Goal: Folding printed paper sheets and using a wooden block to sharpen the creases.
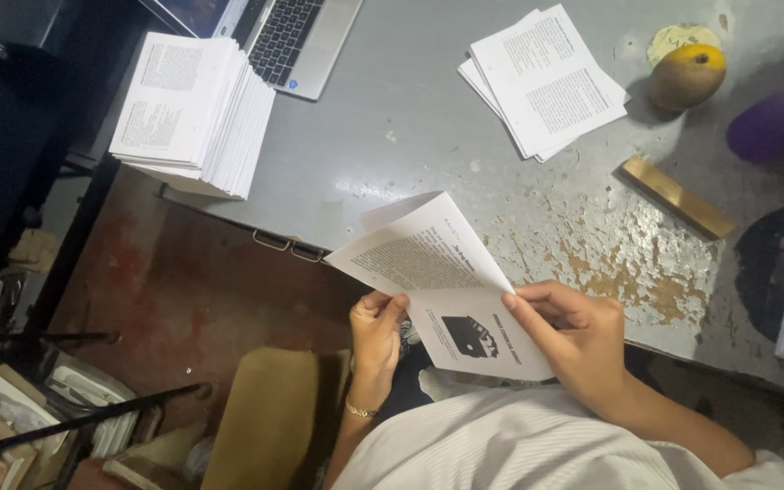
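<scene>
I see both hands on one folded printed sheet [442, 286], held over the near edge of the grey table [392, 136]. Left hand [376, 331] pinches its lower left edge, fingers curled shut on the paper. Right hand [578, 331] grips the right side, thumb on top, fingers closed around it. Big stack of folded sheets [197, 113] sits far left beside a laptop [297, 41]. Smaller pile of sheets [546, 82] lies far right, near a yellow-brown fruit [687, 77] and a wooden block [678, 197].
</scene>
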